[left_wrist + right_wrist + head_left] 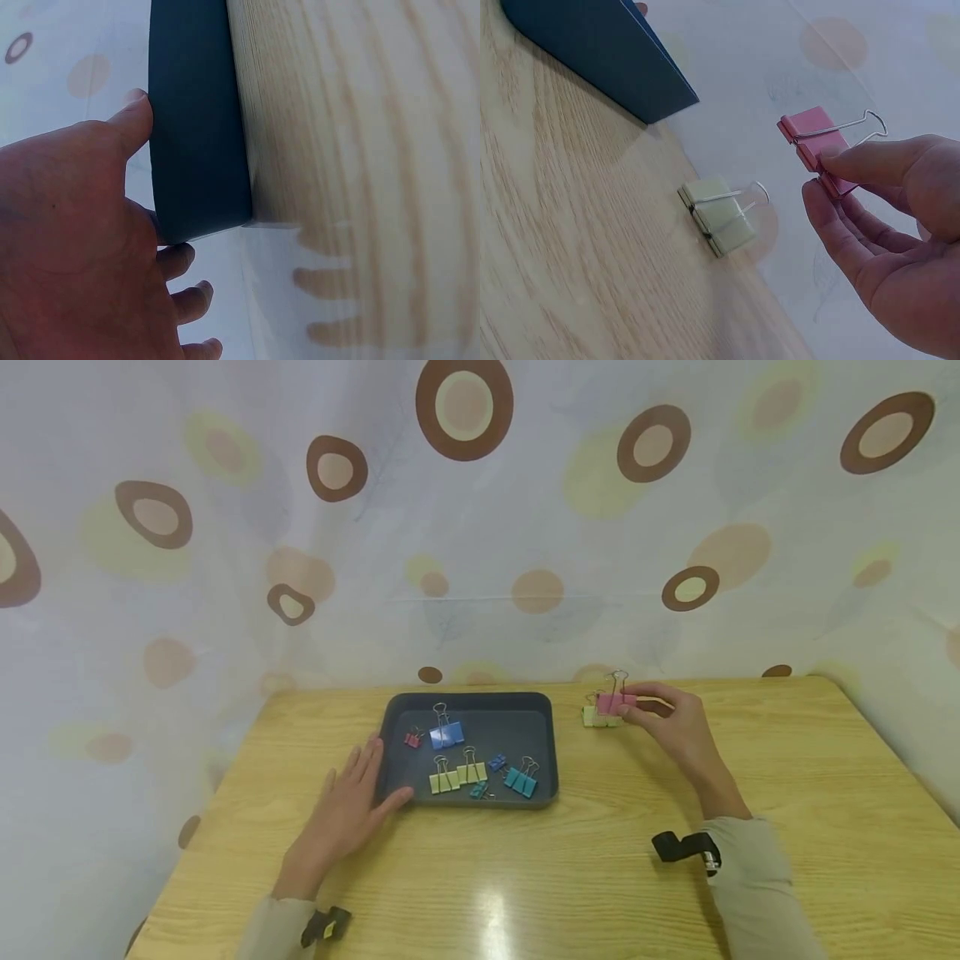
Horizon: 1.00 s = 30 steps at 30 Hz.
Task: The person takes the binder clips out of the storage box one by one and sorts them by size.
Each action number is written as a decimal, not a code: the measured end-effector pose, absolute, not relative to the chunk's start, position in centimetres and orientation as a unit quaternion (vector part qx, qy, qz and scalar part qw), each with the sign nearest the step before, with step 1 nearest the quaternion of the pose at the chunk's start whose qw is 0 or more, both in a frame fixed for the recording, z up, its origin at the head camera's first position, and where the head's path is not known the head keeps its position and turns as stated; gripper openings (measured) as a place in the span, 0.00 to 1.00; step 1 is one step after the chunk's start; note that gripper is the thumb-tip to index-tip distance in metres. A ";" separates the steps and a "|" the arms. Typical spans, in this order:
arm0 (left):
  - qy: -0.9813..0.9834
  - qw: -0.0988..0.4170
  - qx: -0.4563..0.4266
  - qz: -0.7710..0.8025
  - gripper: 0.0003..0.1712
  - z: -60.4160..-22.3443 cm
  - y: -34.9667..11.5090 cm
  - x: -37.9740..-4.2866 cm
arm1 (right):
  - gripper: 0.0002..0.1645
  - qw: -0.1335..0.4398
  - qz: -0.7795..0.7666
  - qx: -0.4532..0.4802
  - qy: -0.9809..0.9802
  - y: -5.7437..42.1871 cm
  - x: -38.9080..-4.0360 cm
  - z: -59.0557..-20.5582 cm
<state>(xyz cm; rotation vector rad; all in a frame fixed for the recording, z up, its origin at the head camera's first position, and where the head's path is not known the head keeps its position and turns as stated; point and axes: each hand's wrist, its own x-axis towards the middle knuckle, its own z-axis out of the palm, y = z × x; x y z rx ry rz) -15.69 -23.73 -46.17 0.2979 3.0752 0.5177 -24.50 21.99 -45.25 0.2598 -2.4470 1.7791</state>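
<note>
Between the thumb and fingers of my right hand (675, 727) is a large pink binder clip (817, 150), pinched at one end with its wire handle upward. It is raised off the table. Just behind and below it, a pale green binder clip (718, 217) stands on the wood, apart from the pink one in the right wrist view. My left hand (348, 810) rests against the left side of a dark grey tray (465, 802), fingers extended and thumb by the front left corner. In the left wrist view the tray's outer wall (199, 120) hides part of the fingers.
The tray holds a large blue clip (447, 736), two pale yellow clips (472, 772), a large teal clip (521, 782) and small red, blue and teal clips. A patterned curtain (480, 527) borders the wooden table (585, 877) at the back and sides.
</note>
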 end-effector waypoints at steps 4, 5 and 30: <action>0.981 0.006 0.096 0.166 0.54 -46.4 -23.7 -15.7 | 0.23 0.059 0.603 0.075 -0.792 22.9 -24.7 -45.8; 0.981 0.006 0.097 0.167 0.54 -46.4 -23.8 -15.7 | 0.23 0.061 0.606 0.071 -0.790 23.0 -24.7 -45.9; 0.980 0.004 0.099 0.172 0.53 -46.0 -23.8 -15.6 | 0.26 0.081 0.573 -0.018 -0.816 27.2 -25.3 -48.1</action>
